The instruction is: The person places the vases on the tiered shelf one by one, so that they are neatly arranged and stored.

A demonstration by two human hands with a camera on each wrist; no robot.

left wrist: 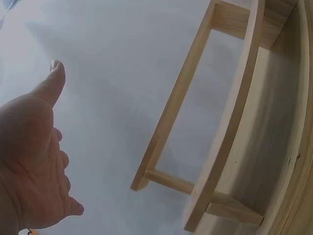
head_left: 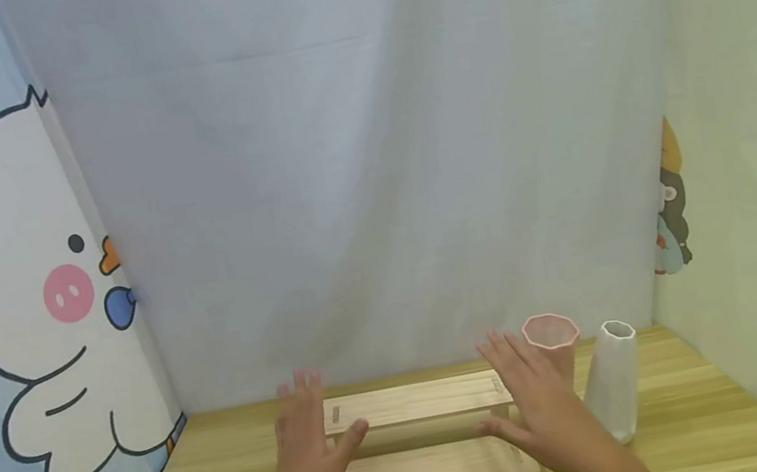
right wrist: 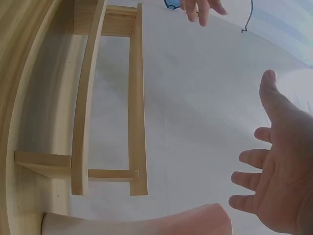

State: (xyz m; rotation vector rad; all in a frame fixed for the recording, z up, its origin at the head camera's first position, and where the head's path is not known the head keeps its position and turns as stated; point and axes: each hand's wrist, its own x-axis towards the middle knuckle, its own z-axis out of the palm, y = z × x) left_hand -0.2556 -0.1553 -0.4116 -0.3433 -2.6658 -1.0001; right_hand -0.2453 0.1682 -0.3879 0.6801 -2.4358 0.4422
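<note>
A two-tier wooden step shelf (head_left: 431, 471) of pale wood stands on the table between both hands. My left hand (head_left: 313, 457) hovers beside the shelf's left end, its thumb spread from the straight fingers. At the other end, my right hand (head_left: 543, 412) is held the same way, thumb apart, with nothing in it. In the wrist views, the left palm (left wrist: 32, 166) and right palm (right wrist: 286, 171) are both bare and apart from the shelf's boards. A pink vase (head_left: 550, 333) stands just behind the right hand, which partly hides it.
To the right of the pink vase stands a white faceted vase (head_left: 614, 388), its lower part beside the right wrist. The wood-grain table (head_left: 697, 417) ends at a grey backdrop curtain (head_left: 368, 171). Printed cloths close off the left and right sides.
</note>
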